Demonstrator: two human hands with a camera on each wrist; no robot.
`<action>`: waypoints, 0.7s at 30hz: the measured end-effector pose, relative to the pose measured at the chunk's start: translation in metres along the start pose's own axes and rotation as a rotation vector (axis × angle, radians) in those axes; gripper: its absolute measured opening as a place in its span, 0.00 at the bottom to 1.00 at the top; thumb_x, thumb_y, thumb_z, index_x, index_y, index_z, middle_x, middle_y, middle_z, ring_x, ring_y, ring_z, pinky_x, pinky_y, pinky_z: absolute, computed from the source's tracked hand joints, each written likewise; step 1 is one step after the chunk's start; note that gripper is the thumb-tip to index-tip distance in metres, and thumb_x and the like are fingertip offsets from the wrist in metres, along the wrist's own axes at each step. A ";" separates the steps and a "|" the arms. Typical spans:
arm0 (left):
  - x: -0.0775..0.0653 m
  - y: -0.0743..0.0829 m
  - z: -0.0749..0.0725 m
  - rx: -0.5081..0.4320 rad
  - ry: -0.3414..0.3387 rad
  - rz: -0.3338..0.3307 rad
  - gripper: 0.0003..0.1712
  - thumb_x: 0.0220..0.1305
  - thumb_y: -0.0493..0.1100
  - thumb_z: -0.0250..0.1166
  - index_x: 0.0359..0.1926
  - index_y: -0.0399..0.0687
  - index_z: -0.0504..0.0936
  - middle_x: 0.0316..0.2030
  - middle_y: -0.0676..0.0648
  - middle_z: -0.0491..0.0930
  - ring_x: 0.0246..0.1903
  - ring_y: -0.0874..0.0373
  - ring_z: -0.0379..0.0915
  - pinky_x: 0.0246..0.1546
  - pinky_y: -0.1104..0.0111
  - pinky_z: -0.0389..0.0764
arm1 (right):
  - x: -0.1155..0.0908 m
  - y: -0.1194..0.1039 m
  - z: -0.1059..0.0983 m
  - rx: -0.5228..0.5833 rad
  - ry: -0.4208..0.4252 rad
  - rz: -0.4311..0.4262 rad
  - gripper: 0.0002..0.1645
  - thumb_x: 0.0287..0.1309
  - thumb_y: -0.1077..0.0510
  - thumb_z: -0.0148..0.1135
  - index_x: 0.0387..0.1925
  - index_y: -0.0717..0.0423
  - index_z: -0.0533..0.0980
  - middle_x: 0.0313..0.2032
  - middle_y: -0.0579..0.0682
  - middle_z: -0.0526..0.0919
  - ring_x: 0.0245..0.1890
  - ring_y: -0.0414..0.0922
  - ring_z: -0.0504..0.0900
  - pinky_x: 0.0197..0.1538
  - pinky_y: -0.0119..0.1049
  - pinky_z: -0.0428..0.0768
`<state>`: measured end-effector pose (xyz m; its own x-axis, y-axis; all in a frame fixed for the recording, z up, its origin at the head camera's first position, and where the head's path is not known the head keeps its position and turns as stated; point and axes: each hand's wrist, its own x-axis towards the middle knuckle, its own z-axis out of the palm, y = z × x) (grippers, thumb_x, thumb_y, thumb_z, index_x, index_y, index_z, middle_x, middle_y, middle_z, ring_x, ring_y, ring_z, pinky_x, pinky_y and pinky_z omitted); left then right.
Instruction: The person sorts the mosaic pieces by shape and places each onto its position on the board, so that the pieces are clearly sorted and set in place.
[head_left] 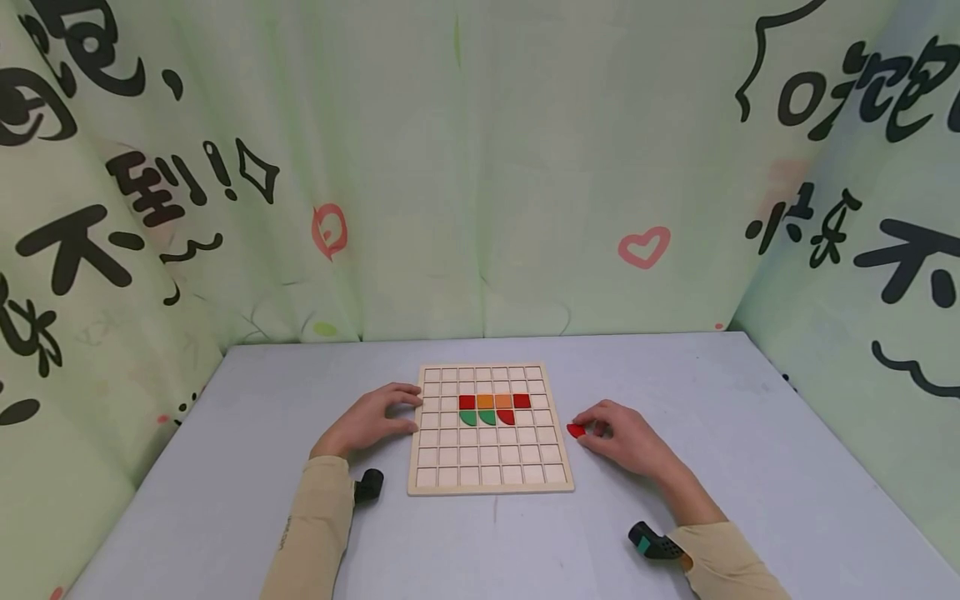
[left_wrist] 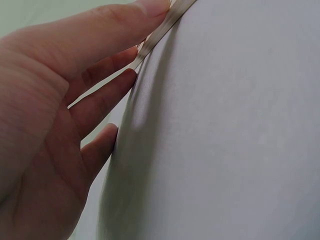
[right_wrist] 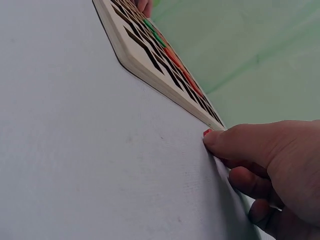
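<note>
A light wooden grid board [head_left: 468,458] lies flat on the table. One of its rows carries a red square at each end with two orange squares [head_left: 494,402] between them. Below these sit two green quarter-round pieces [head_left: 468,417] and a red quarter-round piece [head_left: 506,417]. My left hand [head_left: 375,421] touches the board's left edge with its fingers loosely spread and the thumb along the side. Just off the board's right edge, my right hand [head_left: 626,437] pinches a small red piece [head_left: 575,430] with a rounded edge between thumb and forefinger. In the right wrist view the thumb mostly hides this piece.
A white-covered table [head_left: 495,550] extends around the board. Printed pale green curtains [head_left: 480,167] with dark lettering enclose the back and both sides. Black wrist devices show at the left cuff [head_left: 368,486] and the right cuff [head_left: 654,542].
</note>
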<state>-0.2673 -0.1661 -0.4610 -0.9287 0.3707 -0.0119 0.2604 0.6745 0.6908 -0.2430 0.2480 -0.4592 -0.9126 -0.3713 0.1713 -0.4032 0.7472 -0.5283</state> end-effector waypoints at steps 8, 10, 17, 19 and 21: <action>-0.001 0.000 -0.001 -0.006 -0.001 0.015 0.23 0.58 0.43 0.72 0.55 0.44 0.82 0.64 0.49 0.71 0.68 0.48 0.60 0.68 0.53 0.62 | 0.000 -0.001 0.001 -0.005 0.014 0.022 0.15 0.54 0.61 0.71 0.45 0.57 0.82 0.36 0.45 0.79 0.32 0.40 0.72 0.35 0.32 0.74; -0.001 0.000 -0.001 -0.002 -0.001 0.019 0.23 0.58 0.43 0.73 0.55 0.44 0.82 0.64 0.49 0.71 0.68 0.48 0.60 0.68 0.53 0.63 | -0.001 -0.001 0.000 -0.007 0.009 0.007 0.14 0.54 0.62 0.70 0.45 0.56 0.82 0.37 0.44 0.79 0.33 0.40 0.73 0.35 0.33 0.74; 0.000 -0.001 -0.001 0.003 -0.003 0.032 0.23 0.57 0.43 0.73 0.54 0.44 0.83 0.64 0.49 0.72 0.68 0.47 0.61 0.68 0.53 0.63 | -0.002 -0.001 -0.001 -0.008 0.010 -0.033 0.13 0.55 0.63 0.70 0.44 0.57 0.82 0.38 0.44 0.81 0.33 0.39 0.74 0.36 0.33 0.76; 0.000 0.000 -0.002 0.004 -0.002 0.032 0.23 0.57 0.43 0.73 0.54 0.44 0.83 0.64 0.48 0.72 0.67 0.47 0.61 0.68 0.53 0.63 | -0.002 -0.002 -0.001 -0.009 0.018 -0.029 0.14 0.55 0.63 0.70 0.45 0.57 0.82 0.38 0.45 0.81 0.33 0.39 0.74 0.35 0.33 0.76; 0.000 0.000 -0.002 0.009 0.000 0.029 0.23 0.57 0.43 0.73 0.54 0.44 0.83 0.64 0.48 0.72 0.67 0.47 0.61 0.68 0.53 0.63 | -0.001 -0.003 -0.001 -0.013 0.022 -0.022 0.14 0.55 0.63 0.70 0.45 0.58 0.82 0.38 0.46 0.81 0.33 0.39 0.74 0.36 0.33 0.76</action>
<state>-0.2678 -0.1671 -0.4597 -0.9207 0.3902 0.0080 0.2894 0.6689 0.6847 -0.2409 0.2468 -0.4576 -0.9047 -0.3758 0.2006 -0.4238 0.7460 -0.5138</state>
